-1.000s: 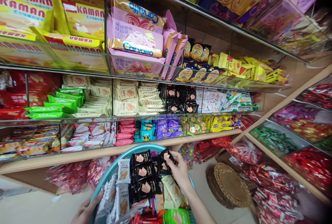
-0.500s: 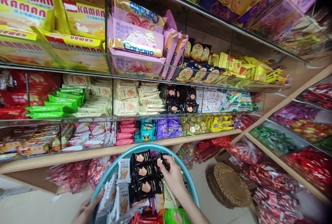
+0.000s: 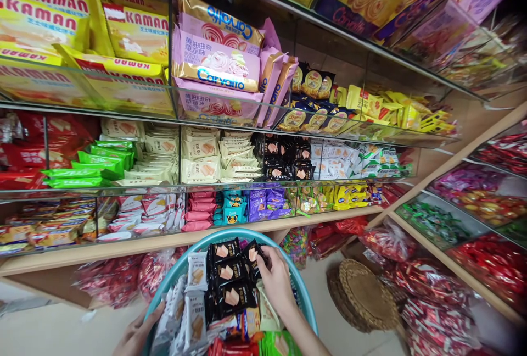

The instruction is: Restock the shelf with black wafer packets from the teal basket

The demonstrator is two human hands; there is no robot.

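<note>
A teal round basket point(image 3: 306, 295), full of small wrapped snacks, is below the shelves. At its left side my left hand point(image 3: 139, 331) grips the rim, its lower part cut off by the picture's edge. Inside the basket my right hand point(image 3: 275, 276) pinches a black snack packet point(image 3: 251, 256) with a pale wafer picture. Left of that packet, several black packets point(image 3: 231, 296) lie in a column. White-grey packets point(image 3: 195, 317) fill the left side. Cream, red and green packets point(image 3: 281, 343) lie toward the near side.
Glass-fronted shelves hold yellow packs point(image 3: 45, 23), purple cookie packs point(image 3: 218, 65) and black packets point(image 3: 275, 161). A wooden ledge point(image 3: 140, 245) runs just behind the basket. On the floor to the right are woven round mats point(image 3: 366, 295) and bags of red-wrapped sweets point(image 3: 436, 320).
My right hand has shifted slightly, and the black packet in its fingers now lies flatter, with more of its front showing. My left hand and the basket stay in place.
</note>
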